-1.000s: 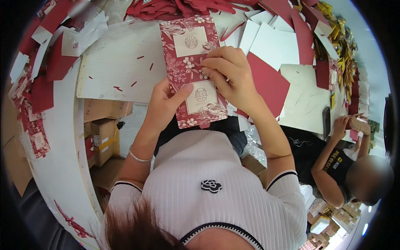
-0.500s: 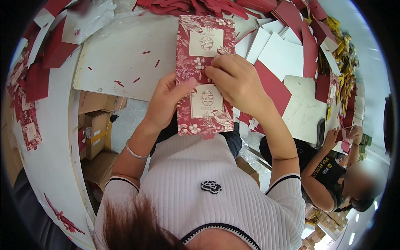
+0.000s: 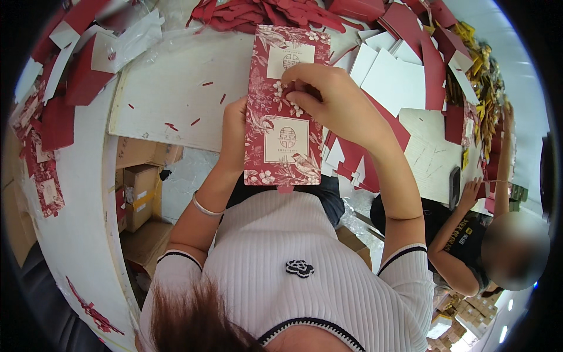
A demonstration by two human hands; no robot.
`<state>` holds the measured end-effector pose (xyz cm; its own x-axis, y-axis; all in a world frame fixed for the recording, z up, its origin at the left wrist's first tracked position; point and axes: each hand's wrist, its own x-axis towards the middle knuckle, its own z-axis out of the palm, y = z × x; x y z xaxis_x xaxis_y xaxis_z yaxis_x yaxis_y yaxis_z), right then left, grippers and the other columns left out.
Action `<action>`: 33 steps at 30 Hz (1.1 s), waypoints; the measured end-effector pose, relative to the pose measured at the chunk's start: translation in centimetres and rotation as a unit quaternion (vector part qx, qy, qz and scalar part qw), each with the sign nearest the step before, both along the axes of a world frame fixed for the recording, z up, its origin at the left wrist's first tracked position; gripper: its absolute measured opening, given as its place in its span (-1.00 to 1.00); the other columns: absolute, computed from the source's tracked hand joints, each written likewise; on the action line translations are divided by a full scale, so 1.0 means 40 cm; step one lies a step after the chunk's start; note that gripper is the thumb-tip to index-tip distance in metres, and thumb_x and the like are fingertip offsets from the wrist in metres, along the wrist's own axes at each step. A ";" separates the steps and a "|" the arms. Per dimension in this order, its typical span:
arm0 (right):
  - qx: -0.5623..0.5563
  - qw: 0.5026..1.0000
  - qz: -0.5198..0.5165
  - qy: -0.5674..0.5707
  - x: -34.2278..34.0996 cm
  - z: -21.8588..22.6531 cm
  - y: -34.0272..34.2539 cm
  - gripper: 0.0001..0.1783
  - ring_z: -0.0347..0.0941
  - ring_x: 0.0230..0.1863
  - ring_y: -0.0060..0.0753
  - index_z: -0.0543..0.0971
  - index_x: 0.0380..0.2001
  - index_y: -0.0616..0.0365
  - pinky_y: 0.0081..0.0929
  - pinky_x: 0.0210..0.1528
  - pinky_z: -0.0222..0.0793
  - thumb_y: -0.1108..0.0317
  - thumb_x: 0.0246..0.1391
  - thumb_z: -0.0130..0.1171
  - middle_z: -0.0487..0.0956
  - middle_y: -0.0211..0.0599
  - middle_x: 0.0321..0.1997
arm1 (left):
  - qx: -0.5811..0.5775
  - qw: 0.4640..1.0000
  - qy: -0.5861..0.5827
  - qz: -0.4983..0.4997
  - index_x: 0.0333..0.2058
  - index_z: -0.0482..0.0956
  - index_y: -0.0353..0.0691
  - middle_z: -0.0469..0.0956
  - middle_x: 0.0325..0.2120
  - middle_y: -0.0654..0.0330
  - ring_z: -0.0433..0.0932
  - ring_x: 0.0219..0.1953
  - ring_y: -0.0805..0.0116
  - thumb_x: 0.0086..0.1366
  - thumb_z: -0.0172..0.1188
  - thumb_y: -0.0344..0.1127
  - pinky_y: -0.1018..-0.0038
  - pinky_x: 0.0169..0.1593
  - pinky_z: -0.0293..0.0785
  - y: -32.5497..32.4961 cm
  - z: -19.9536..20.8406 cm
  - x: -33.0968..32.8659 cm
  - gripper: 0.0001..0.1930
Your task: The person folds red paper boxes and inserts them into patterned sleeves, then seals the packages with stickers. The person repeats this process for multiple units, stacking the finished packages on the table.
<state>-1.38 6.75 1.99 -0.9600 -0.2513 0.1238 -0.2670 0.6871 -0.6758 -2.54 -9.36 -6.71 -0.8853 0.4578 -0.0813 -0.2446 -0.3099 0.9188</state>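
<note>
A long red card panel (image 3: 264, 111), printed with pale birds and blossoms and two cream squares, is held upright over my lap. My left hand (image 3: 234, 126) grips its left edge, with the fingers hidden behind it. Across the panel's middle, between the cream squares, lies my right hand (image 3: 328, 97). Its thumb and fingers are curled to a pinch against the surface; whatever lies between the tips is too small to tell. A small red tab (image 3: 285, 189) sticks out below the panel's lower edge.
The white table (image 3: 170, 105) carries small red paper scraps. Red strips (image 3: 264, 13) are heaped at the back. White and red cards (image 3: 387, 76) are piled on the right, with gold ribbons beyond. A co-worker (image 3: 463, 252) sits far right. Cardboard boxes (image 3: 141, 199) stand below the table.
My left hand's thumb has left the panel's front and the hand has slipped behind its edge. My right hand has arched higher over the middle. The co-worker's one arm has reached up.
</note>
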 end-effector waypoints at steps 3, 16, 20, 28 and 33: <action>0.062 0.997 -0.018 0.033 0.016 0.005 0.023 -0.88 0.39 -0.48 -0.35 0.47 -0.44 0.27 -0.51 -0.43 0.29 0.52 -0.14 0.15 0.44 -0.23 -0.52 | 0.087 0.993 -0.079 0.008 -0.27 0.45 -0.42 0.54 -0.39 0.16 0.53 -0.42 0.53 0.20 -0.07 -0.38 0.60 -0.37 0.51 -0.002 -0.011 0.003 -0.77; 0.128 0.976 0.037 0.171 -0.007 -0.057 0.038 -0.91 0.34 -0.53 -0.23 0.44 -0.50 0.13 -0.38 -0.52 0.22 0.46 -0.17 0.13 0.41 -0.35 -0.51 | 0.107 0.977 -0.173 -0.060 -0.24 0.42 -0.45 0.52 -0.33 0.08 0.55 -0.37 0.44 0.21 -0.15 -0.35 0.55 -0.35 0.54 -0.007 0.016 0.001 -0.72; 0.137 0.979 0.052 0.142 -0.019 -0.050 0.045 -0.92 0.36 -0.51 -0.21 0.44 -0.49 0.11 -0.37 -0.50 0.23 0.44 -0.14 0.12 0.41 -0.35 -0.50 | 0.094 0.981 -0.154 -0.074 -0.24 0.42 -0.43 0.51 -0.32 0.11 0.54 -0.38 0.48 0.21 -0.14 -0.34 0.56 -0.37 0.52 -0.012 0.000 0.000 -0.73; 0.129 0.979 0.073 0.142 -0.023 -0.034 0.052 -0.92 0.40 -0.47 -0.22 0.45 -0.48 0.14 -0.39 -0.47 0.28 0.47 -0.14 0.11 0.44 -0.34 -0.48 | -0.011 0.999 -0.003 -0.030 -0.33 0.47 -0.43 0.54 -0.42 0.18 0.50 -0.46 0.56 0.17 -0.03 -0.40 0.60 -0.39 0.46 -0.010 -0.002 0.002 -0.80; 0.047 0.991 0.085 0.093 -0.036 -0.042 0.058 -0.89 0.42 -0.47 -0.27 0.47 -0.45 0.17 -0.47 -0.44 0.31 0.50 -0.15 0.13 0.45 -0.31 -0.46 | -0.009 1.000 -0.019 -0.014 -0.39 0.48 -0.43 0.54 -0.45 0.18 0.48 -0.48 0.58 0.17 -0.05 -0.38 0.61 -0.42 0.43 0.000 -0.010 0.004 -0.80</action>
<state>-2.80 9.08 0.31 -0.8656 -0.4258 0.2634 -0.4981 0.6788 -0.5396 -2.37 -9.36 -7.10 -0.8686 0.4799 -0.1237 -0.2880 -0.2857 0.9140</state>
